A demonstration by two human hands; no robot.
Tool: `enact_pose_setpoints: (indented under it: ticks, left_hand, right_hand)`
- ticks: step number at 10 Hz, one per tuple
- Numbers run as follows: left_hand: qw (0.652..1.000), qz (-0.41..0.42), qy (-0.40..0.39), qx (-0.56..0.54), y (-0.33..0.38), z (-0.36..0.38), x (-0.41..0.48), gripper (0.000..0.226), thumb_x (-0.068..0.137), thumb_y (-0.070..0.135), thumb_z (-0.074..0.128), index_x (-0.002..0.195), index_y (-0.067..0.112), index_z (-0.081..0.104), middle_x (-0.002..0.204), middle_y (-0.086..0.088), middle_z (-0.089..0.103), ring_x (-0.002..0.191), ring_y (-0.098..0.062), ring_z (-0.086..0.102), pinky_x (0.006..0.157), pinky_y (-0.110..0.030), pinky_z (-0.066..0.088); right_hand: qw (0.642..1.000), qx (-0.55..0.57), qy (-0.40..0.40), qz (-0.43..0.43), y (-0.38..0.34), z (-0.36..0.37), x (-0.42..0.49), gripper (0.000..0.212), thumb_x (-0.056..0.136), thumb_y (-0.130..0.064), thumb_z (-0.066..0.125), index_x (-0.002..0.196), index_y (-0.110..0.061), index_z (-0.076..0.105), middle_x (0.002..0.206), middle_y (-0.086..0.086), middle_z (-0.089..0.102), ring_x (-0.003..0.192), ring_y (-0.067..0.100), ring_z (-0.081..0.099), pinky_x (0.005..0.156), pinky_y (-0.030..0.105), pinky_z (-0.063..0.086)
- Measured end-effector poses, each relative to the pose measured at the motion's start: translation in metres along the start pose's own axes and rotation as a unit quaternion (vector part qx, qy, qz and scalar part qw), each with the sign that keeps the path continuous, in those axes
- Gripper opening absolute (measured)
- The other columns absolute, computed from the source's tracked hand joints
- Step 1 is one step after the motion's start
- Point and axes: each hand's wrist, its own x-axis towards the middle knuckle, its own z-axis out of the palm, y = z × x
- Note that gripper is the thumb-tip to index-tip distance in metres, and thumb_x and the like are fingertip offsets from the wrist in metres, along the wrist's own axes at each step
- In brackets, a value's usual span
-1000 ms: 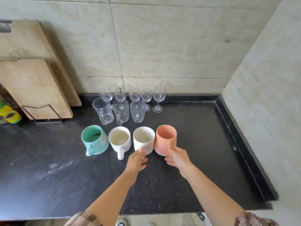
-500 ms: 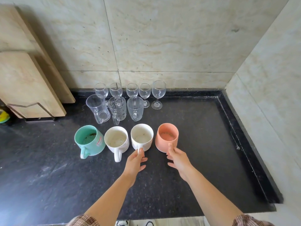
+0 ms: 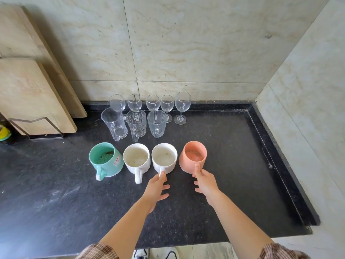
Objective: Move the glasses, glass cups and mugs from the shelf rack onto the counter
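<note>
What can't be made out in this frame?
Head view:
Shelf rack: out of frame.
Handle of the peach mug: covered by the right hand; grip unclear.
Handle of the white mug beside it: mostly under the left hand; grip unclear.
Yellow-green item: cut off by the left edge.
</note>
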Motion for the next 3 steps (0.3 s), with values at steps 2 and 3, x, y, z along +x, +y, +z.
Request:
enact_pose_setpoints:
  ticks: [2,3]
  left_hand:
    - [0.988,0.011,0.054,0.143,0.007,-0.011,-0.008,0.038,0.095,0.045,0.042,0.125,0.022,0.049,0.118,0.0,0.059,0.099,-0.019,0.06,0.082,-0.032,0.052]
    - [0.958,0.091,0.108,0.251,0.015,-0.027,-0.018,0.019,0.095,0.028,0.045,0.093,0.018,0.061,0.086,-0.003,0.061,0.07,-0.014,0.055,0.059,-0.024,0.044]
  right_hand:
    - [0.99,-0.111,0.085,-0.013,-0.006,0.003,-0.002,0.05,0.097,-0.051,0.036,0.117,-0.01,0.056,0.107,0.005,0.062,0.092,0.021,0.06,0.08,0.033,0.051]
    - [0.985,-0.115,0.123,-0.029,-0.018,0.002,-0.007,0.037,0.097,-0.037,0.045,0.119,-0.009,0.055,0.11,0.007,0.063,0.094,0.021,0.062,0.075,0.031,0.05]
